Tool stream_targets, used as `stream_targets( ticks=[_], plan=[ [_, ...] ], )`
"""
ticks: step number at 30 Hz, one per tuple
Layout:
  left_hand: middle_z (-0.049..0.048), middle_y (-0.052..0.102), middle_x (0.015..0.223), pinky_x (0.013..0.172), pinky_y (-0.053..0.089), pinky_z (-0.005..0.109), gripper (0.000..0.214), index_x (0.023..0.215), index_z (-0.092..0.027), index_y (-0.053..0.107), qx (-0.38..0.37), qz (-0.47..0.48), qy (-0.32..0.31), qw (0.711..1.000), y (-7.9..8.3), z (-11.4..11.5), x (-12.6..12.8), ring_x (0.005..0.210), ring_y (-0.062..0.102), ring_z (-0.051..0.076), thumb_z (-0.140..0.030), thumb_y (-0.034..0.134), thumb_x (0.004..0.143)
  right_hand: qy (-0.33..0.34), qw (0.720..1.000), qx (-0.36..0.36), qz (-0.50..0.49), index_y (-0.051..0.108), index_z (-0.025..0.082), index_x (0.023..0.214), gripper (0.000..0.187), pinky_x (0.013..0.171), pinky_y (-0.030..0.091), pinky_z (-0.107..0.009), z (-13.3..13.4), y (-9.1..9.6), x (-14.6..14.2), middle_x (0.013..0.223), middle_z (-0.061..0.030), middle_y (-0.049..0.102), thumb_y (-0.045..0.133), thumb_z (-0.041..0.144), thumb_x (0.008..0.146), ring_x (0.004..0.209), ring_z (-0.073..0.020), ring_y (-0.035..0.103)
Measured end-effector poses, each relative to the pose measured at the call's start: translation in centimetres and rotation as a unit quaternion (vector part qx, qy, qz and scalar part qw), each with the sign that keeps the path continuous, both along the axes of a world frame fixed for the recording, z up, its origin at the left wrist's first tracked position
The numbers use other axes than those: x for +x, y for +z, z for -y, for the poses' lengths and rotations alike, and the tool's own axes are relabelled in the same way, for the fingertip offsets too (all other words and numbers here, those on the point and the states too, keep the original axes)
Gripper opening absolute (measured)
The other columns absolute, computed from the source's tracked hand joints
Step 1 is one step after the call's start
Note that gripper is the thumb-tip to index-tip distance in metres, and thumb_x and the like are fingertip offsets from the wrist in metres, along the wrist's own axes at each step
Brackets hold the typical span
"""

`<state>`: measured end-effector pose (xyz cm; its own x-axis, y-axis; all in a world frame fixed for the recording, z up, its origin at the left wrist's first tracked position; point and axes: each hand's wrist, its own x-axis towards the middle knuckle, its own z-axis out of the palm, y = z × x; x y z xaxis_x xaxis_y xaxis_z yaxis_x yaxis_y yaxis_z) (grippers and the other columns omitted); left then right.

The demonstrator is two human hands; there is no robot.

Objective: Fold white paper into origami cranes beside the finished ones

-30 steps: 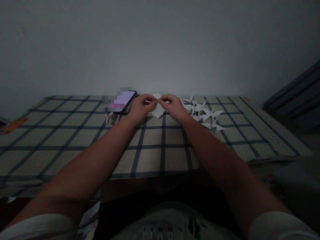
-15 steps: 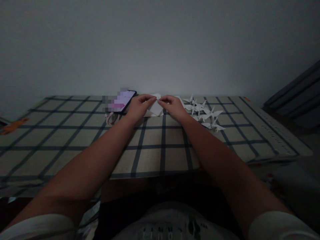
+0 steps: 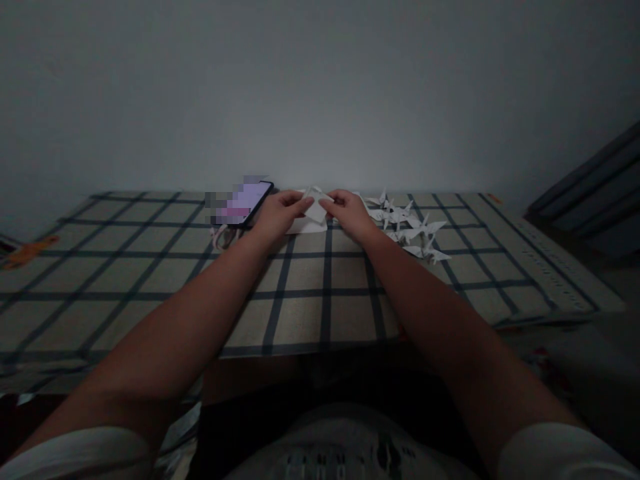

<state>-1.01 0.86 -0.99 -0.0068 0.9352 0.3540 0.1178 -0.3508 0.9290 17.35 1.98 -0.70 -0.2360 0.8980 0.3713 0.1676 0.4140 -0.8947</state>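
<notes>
Paper (image 3: 317,211), pinched by left fingers (image 3: 303,205) and right fingers (image 3: 331,206), points lengthwise toward the wall (image 3: 320,93).

A checked tablecloth (image 3: 300,320) suggests a home.

Passage over tablecloth (image 3: 300,320) between forearms (image 3: 213,287); phone (image 3: 246,203) blocks left of fingers (image 3: 303,205), paper cranes (image 3: 412,233) right, wall (image 3: 320,100) behind.

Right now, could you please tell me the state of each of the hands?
Left hand: closed, holding the folded white paper.
Right hand: closed, holding the same paper's right side.
</notes>
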Motion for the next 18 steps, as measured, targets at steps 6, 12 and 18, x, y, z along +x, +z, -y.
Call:
stream_targets(
  ticks=[6, 12, 18],
  plan=[
    [0.0053, 0.072, 0.085, 0.074, 0.054, 0.032, 0.037, 0.083, -0.018, 0.071, -0.024, 0.021, -0.032, 0.999, 0.23, 0.43, 0.08, 0.076, 0.065, 0.017, -0.05, 0.081, 0.069, 0.018, 0.998, 0.003, 0.052, 0.063, 0.018, 0.075, 0.023, 0.061, 0.042, -0.026, 0.21, 0.25, 0.23, 0.065, 0.001, 0.06, 0.068, 0.038, 0.084, 0.063, -0.0125, 0.053],
    [0.0052, 0.07, 0.077, 0.061, 0.048, 0.027, 0.04, 0.081, -0.016, 0.073, -0.03, 0.017, -0.038, 0.999, 0.37, 0.8, 0.07, 0.066, 0.06, 0.015, -0.053, 0.082, 0.068, 0.085, 0.996, -0.024, 0.004, 0.066, 0.016, 0.085, 0.02, 0.064, 0.045, -0.026, 0.0, -0.27, 0.06, 0.073, 0.0008, 0.064, 0.071, 0.036, 0.081, 0.066, -0.0122, 0.056],
    [0.0044, 0.07, 0.074, 0.064, 0.049, 0.029, 0.047, 0.081, -0.016, 0.073, -0.015, -0.011, -0.004, 1.0, 0.13, 0.17, -0.31, 0.065, 0.061, 0.016, -0.06, 0.081, 0.067, 0.114, 0.992, -0.051, 0.014, 0.067, 0.015, 0.087, 0.02, 0.065, 0.049, -0.027, -0.15, -0.65, -0.11, 0.077, -0.003, 0.069, 0.073, 0.033, 0.081, 0.068, -0.0135, 0.06]
  ],
)
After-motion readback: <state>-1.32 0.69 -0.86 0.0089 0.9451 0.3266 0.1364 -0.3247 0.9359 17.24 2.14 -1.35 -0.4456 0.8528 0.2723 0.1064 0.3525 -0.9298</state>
